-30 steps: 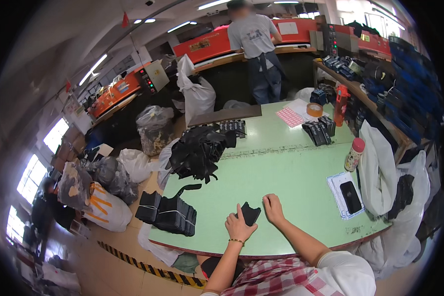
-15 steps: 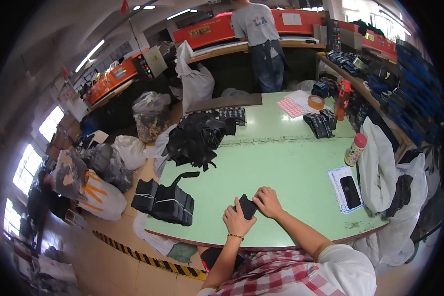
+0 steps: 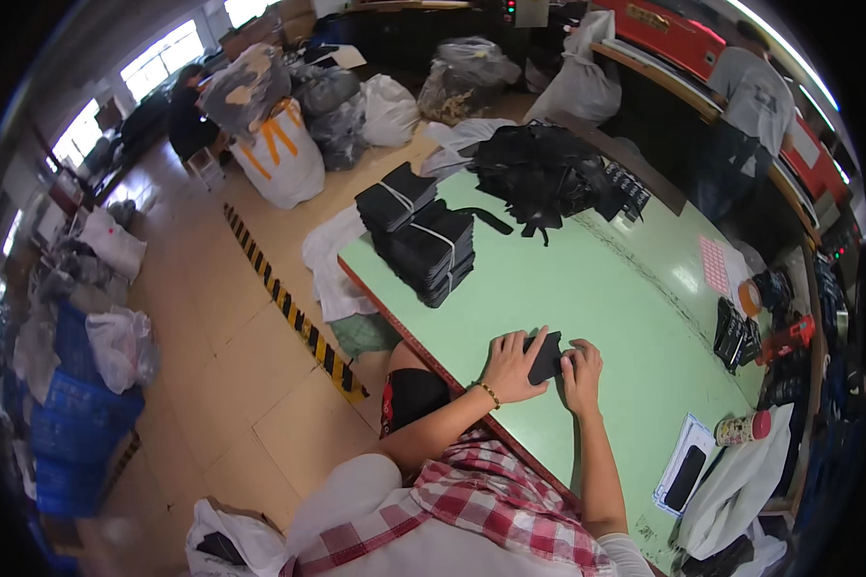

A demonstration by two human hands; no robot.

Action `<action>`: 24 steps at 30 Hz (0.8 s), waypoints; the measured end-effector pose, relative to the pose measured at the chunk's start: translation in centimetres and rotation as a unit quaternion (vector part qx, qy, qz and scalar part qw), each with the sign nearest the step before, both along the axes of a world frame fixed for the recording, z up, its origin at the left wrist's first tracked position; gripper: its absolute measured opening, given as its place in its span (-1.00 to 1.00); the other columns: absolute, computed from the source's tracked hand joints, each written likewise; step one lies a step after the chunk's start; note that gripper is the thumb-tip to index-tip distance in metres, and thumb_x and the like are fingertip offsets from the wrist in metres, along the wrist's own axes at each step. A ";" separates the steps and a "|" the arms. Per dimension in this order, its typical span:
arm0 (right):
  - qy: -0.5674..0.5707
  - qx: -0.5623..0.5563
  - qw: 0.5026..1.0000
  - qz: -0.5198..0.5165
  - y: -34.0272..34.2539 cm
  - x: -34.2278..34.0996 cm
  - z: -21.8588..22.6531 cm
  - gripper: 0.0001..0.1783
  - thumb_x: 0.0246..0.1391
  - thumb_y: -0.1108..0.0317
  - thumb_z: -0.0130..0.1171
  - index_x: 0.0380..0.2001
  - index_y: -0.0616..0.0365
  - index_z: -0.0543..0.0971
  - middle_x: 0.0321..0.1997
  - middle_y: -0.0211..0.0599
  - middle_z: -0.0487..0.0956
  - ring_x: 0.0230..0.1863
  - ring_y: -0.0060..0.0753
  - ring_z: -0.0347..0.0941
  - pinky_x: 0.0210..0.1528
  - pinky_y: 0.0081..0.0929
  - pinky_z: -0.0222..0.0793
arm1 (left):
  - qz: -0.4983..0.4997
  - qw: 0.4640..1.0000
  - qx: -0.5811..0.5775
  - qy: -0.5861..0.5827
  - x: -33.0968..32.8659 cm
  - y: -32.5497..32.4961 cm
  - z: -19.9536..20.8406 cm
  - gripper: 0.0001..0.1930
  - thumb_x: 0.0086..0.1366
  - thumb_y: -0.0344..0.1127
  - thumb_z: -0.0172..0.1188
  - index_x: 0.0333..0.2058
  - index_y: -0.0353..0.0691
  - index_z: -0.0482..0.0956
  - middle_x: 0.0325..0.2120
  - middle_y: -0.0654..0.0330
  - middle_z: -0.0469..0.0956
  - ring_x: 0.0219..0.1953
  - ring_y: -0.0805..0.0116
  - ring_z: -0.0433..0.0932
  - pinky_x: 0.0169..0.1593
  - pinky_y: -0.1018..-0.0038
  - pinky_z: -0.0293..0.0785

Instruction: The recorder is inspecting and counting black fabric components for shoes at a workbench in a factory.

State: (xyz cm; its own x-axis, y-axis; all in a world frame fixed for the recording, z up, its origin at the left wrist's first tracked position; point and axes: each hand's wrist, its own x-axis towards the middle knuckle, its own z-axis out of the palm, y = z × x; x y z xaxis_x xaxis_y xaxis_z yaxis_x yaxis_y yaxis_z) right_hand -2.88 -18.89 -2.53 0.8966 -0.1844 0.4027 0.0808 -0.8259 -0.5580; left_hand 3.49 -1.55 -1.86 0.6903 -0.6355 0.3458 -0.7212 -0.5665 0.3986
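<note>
My left hand [image 3: 516,369] grips a small stack of black, fabric-like cut pieces [image 3: 547,357] low over the green table. Its thumb lies along their near side, and a beaded bracelet circles the wrist. My right hand [image 3: 582,377] closes on the opposite edge, fingers bent and thumb against the pieces. How many pieces are held cannot be made out. To the left on the tabletop, bundles of similar black pieces [image 3: 423,248] are stacked and tied with white bands. Beyond them lies a loose heap of black pieces [image 3: 539,173].
The green table [image 3: 510,288] has its near edge against me. On its right lie a phone [image 3: 685,476] on paper, a pink-capped bottle [image 3: 744,427], tape [image 3: 749,298] and black packets [image 3: 731,335]. Stuffed sacks [image 3: 284,159] stand on the floor leftward. A person [image 3: 752,106] stands at the far right.
The view has swung left, bringing more floor and blue containers into sight. My right hand's grip on the black pieces has shifted along their edge; my left keeps hold of them.
</note>
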 end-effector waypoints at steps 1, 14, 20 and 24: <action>0.004 -0.001 1.000 0.007 0.3 0.1 -0.1 -0.78 0.12 0.29 0.02 -0.33 0.24 0.50 0.01 -0.08 0.41 0.11 -0.06 0.26 0.18 -0.16 0.05 | 0.007 1.000 -0.001 0.004 0.2 0.5 -0.6 -0.03 -0.05 0.05 0.28 0.28 -0.23 0.07 -0.07 -0.06 0.30 0.01 0.00 0.27 0.08 0.16 0.16; -0.088 0.272 0.935 -0.211 -1.1 0.4 -2.3 -0.68 0.10 0.25 0.23 -0.57 0.24 0.43 -0.72 -0.47 0.28 -0.61 -0.64 0.13 -0.57 -0.54 0.11 | 0.024 0.947 -0.288 0.142 1.9 1.9 -3.9 -0.48 0.32 -0.32 0.01 0.20 -0.41 0.16 0.10 -0.16 0.19 0.11 -0.07 0.25 0.21 0.17 0.16; -0.079 0.293 0.933 -0.191 -1.2 -0.4 -2.4 -0.55 0.24 0.19 0.02 -0.62 0.32 0.39 -0.74 -0.30 0.29 -0.65 -0.55 0.14 -0.58 -0.45 0.12 | 0.029 0.917 -0.349 0.190 1.7 2.1 -3.8 -0.54 0.38 -0.35 -0.14 0.20 -0.40 0.14 0.09 -0.13 0.23 0.12 0.00 0.30 0.20 0.19 0.21; -0.051 0.263 0.945 -0.188 -0.9 -0.1 -2.1 -0.57 0.24 0.18 0.01 -0.59 0.33 0.43 -0.71 -0.16 0.37 -0.67 -0.41 0.23 -0.56 -0.40 0.19 | 0.034 0.916 -0.344 0.202 1.8 2.3 -3.6 -0.55 0.39 -0.34 -0.16 0.20 -0.40 0.15 0.11 -0.13 0.22 0.12 -0.01 0.31 0.20 0.18 0.21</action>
State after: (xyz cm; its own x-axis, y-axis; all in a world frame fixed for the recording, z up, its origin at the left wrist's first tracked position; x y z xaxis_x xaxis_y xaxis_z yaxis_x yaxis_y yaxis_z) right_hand -2.97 -19.76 -4.62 0.6898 -0.6806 0.2469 -0.0881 -0.4174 -0.9044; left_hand 5.33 0.76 -5.47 0.8798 -0.3138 0.3571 -0.4094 -0.1182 0.9047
